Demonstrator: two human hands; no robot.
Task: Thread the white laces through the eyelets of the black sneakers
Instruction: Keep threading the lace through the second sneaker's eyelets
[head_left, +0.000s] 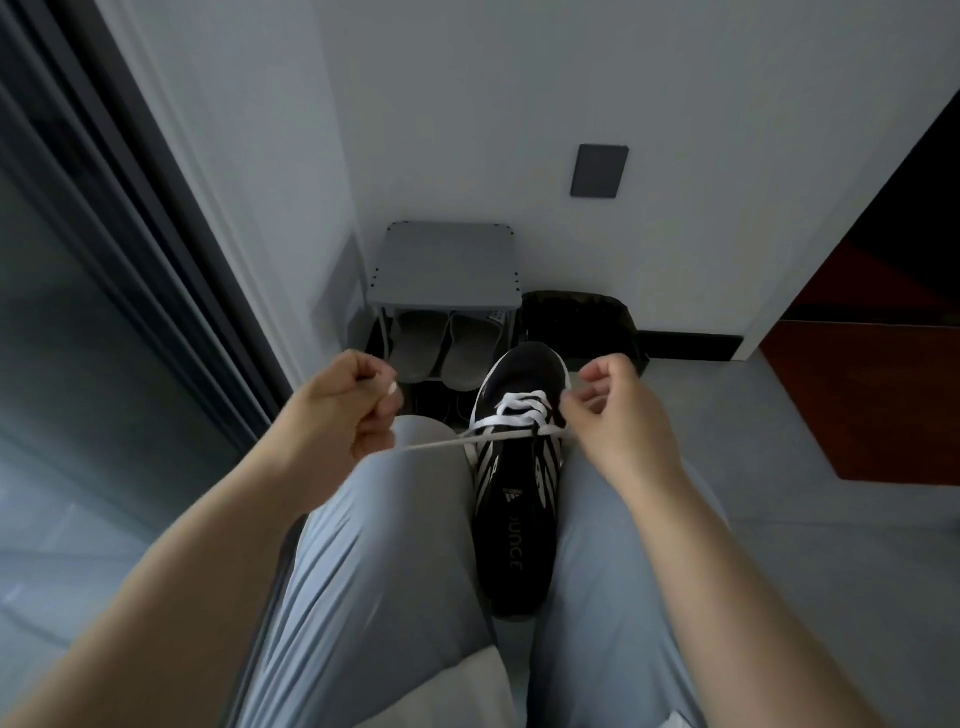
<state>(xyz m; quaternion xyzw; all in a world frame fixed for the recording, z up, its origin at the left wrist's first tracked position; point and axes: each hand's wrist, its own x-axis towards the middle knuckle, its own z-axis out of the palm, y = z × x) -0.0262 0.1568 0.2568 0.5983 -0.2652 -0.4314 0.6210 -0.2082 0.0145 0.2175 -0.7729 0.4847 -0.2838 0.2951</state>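
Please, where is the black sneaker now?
In the head view the sneaker lies at centre, between the person's two thighs, its toe toward the grey slippers under the rack.

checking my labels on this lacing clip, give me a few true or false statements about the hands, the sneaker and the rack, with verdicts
1. The left hand holds a white lace stretched out sideways from the shoe. True.
2. The black sneaker stands on the grey rack. False: it lies between the person's thighs.
3. The right hand is idle. False: it pinches lace right beside the sneaker.
4. Grey slippers sit under the rack's top. True.
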